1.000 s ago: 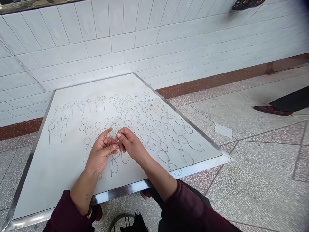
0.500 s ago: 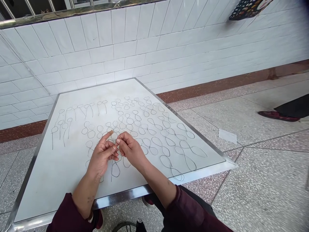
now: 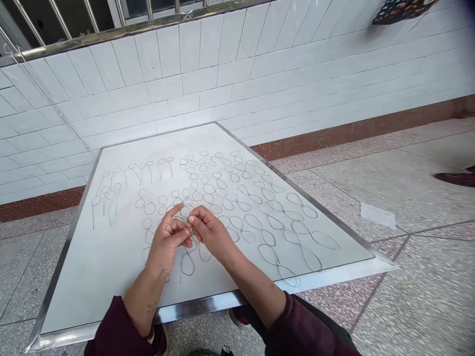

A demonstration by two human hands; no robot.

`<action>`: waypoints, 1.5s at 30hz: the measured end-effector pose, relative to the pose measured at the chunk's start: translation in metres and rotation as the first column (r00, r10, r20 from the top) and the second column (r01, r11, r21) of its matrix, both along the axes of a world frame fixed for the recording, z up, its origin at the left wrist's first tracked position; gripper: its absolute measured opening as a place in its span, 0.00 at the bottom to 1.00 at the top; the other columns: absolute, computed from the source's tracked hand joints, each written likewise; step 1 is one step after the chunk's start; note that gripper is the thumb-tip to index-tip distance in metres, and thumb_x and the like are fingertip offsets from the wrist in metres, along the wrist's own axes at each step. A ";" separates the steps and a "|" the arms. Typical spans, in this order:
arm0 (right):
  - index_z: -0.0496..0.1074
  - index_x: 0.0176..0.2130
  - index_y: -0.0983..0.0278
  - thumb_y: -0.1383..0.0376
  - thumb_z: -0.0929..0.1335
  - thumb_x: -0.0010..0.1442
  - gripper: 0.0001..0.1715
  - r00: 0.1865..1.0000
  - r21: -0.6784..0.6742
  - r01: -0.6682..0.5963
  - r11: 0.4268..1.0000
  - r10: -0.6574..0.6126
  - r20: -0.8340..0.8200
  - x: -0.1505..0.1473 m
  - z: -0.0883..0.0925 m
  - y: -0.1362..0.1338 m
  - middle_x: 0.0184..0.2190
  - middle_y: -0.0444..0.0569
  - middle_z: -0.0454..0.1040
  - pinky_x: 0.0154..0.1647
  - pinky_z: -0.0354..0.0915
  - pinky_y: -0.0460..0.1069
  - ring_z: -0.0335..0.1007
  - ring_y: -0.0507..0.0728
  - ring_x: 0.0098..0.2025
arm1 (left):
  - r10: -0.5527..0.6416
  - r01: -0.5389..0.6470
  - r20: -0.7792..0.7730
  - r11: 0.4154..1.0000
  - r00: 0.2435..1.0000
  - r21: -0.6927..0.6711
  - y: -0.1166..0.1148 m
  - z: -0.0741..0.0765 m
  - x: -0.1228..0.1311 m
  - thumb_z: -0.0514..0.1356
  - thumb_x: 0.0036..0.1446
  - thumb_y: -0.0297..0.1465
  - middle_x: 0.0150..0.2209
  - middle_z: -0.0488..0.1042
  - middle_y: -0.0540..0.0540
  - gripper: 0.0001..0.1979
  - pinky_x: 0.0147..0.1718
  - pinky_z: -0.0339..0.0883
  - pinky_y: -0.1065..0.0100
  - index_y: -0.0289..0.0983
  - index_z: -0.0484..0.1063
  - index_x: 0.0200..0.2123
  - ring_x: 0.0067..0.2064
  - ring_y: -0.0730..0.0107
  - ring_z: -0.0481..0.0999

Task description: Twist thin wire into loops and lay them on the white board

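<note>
While the view has drifted so that the white metal-rimmed tabletop (image 3: 111, 277) sits further right and lower than a second ago, the left hand (image 3: 168, 242) and right hand (image 3: 210, 232) remain together near its middle, fingertips meeting. Both pinch a thin dark wire piece (image 3: 187, 259) whose loop hangs just below them, toward six o'clock, above the surface; the left forefinger still points up toward twelve. Rows of bent dark wire figure-eight loops (image 3: 274, 222) lie spread from three o'clock round to twelve, and single-loop wire stems (image 3: 107, 198) lie at ten o'clock. At three o'clock on the speckled floor (image 3: 408, 277), a passer-by's dark red shoe (image 3: 456, 178) has slid nearer the frame's edge. Window bars (image 3: 63, 20) now show above the white tiled wall (image 3: 260, 64).
</note>
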State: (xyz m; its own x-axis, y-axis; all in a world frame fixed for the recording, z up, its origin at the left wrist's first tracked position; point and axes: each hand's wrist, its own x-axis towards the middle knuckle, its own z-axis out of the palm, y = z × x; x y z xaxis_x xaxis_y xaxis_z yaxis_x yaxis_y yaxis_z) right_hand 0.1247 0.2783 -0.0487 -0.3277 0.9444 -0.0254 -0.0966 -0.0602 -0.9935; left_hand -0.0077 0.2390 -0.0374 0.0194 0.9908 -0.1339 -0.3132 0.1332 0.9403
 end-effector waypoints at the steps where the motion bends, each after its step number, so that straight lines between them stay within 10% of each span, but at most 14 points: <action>1: 0.62 0.31 0.59 0.54 0.65 0.61 0.13 1.000 0.001 0.019 1.000 -0.019 -0.011 0.000 0.000 0.001 0.18 0.37 0.59 0.21 0.52 0.46 0.52 0.49 0.20 | 0.005 -0.005 -0.007 1.000 1.000 0.019 0.000 -0.001 0.001 0.66 0.52 0.31 0.26 0.68 0.55 0.33 0.30 0.66 0.68 0.42 0.63 0.61 0.26 0.75 0.69; 9: 0.63 0.32 0.60 0.53 0.66 0.61 0.15 0.966 0.038 0.257 0.966 -0.256 -0.043 0.011 0.008 0.018 0.29 0.42 0.67 0.22 0.54 0.46 0.54 0.48 0.22 | -0.009 0.024 -0.191 0.997 0.982 0.073 -0.001 -0.006 0.001 0.64 0.54 0.31 0.29 0.70 0.51 0.28 0.32 0.69 0.67 0.40 0.66 0.59 0.30 0.72 0.72; 26: 0.67 0.33 0.61 0.49 0.67 0.60 0.18 0.997 -0.028 0.077 0.997 -0.078 -0.012 0.001 0.006 0.017 0.35 0.45 0.73 0.26 0.59 0.47 0.61 0.49 0.26 | 0.389 -0.381 -0.095 0.920 0.916 0.097 0.000 -0.004 -0.050 0.67 0.51 0.33 0.32 0.70 0.52 0.29 0.35 0.69 0.67 0.41 0.67 0.57 0.33 0.73 0.72; 30: 0.67 0.33 0.61 0.49 0.66 0.61 0.18 0.999 -0.044 0.041 0.998 -0.040 0.022 -0.002 0.005 0.015 0.34 0.45 0.73 0.27 0.59 0.48 0.60 0.49 0.26 | 0.579 -0.532 -0.248 0.814 0.777 0.233 0.004 -0.004 -0.085 0.65 0.52 0.34 0.33 0.70 0.50 0.29 0.39 0.69 0.65 0.42 0.67 0.58 0.38 0.69 0.73; 36: 0.68 0.34 0.61 0.50 0.66 0.61 0.17 0.998 -0.046 -0.007 0.999 0.010 0.062 -0.008 -0.002 0.014 0.36 0.46 0.74 0.26 0.58 0.47 0.60 0.49 0.25 | 0.586 -0.607 -0.759 0.722 0.284 0.331 0.026 -0.013 -0.139 0.58 0.56 0.29 0.34 0.74 0.49 0.27 0.43 0.64 0.62 0.44 0.63 0.60 0.40 0.65 0.73; 45: 0.68 0.34 0.60 0.49 0.65 0.62 0.18 0.993 -0.049 -0.020 0.999 0.026 0.112 -0.005 -0.002 0.014 0.36 0.46 0.74 0.29 0.60 0.48 0.62 0.50 0.27 | 0.406 -0.557 -0.898 0.791 0.169 0.254 0.053 -0.035 -0.159 0.56 0.57 0.26 0.34 0.77 0.46 0.28 0.39 0.64 0.62 0.39 0.61 0.61 0.39 0.60 0.75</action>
